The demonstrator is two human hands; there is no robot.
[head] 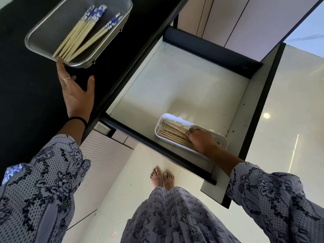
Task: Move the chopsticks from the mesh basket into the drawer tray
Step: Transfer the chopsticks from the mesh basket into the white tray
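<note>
Fingers (pixel 60 63) of the left hand (pixel 77 95) reach out straight, touching the mesh basket (pixel 35 46) rim, and a push could spill the chopsticks (pixel 82 32) beyond them.

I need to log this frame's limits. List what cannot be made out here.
- Head view: the near ends of the chopsticks in the white tray lie under the right hand; whether its fingers grip any cannot be told.
- Head view: the mesh basket is cut off by the top edge.
- Head view: the left hand reaches the basket rim; its fingertips hide the contact.
- The blue pattern on the basket chopsticks is too small to read.
</note>
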